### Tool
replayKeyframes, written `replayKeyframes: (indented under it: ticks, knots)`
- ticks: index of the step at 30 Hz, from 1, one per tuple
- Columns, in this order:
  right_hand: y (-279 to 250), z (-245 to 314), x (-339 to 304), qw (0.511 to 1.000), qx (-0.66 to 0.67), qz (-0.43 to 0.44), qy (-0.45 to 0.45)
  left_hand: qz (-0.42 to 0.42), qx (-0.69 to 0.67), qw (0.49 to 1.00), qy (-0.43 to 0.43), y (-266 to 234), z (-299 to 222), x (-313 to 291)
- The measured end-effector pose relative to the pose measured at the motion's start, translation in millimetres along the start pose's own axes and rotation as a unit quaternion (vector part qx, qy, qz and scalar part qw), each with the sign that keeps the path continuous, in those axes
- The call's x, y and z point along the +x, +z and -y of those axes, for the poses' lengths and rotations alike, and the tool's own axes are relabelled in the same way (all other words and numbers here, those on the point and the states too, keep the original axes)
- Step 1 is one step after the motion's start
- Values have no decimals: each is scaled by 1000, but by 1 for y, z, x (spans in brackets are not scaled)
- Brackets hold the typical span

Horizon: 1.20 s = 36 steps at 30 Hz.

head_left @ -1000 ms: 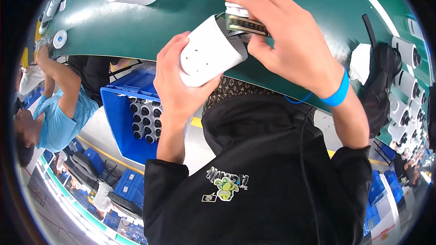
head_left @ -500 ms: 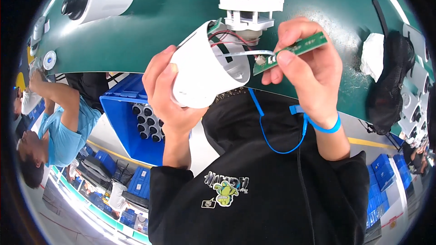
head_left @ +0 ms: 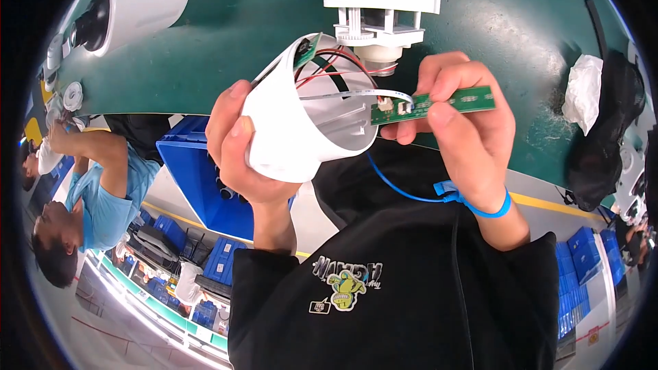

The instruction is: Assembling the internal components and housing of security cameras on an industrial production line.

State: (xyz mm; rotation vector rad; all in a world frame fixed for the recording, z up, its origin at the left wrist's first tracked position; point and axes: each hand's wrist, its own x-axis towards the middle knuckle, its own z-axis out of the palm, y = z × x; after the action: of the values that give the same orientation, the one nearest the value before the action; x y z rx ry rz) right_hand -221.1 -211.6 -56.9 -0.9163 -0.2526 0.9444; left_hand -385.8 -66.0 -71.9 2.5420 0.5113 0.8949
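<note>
One green circuit board (head_left: 473,100) lies in the right hand (head_left: 475,140), pinched between thumb and fingers; its long axis points leftward from that hand to the mouth of the white cylindrical housing (head_left: 281,127); the left hand (head_left: 236,157), farther from the board, grips the housing's outer wall.

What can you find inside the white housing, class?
Inside the white housing: a small green circuit board near the opening, red and black wires, a white cable. Its near side covers the deepest part.
</note>
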Motion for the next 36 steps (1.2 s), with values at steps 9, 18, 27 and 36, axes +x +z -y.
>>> replayKeyframes:
  ticks: [9,18,27,36]
  knots:
    - [0,0,-4,1000,-2,-13,28,-80,-57,995,-23,13,3,-9]
    - [5,1,-7,996,-81,25,23,-10,22,1000,2,4,-3,0]
    - [4,1,-8,999,-31,-7,25,-23,-12,1000,4,7,1,-5]
    - [4,-2,-10,990,-139,22,-4,-17,-1,1000,4,6,1,-4]
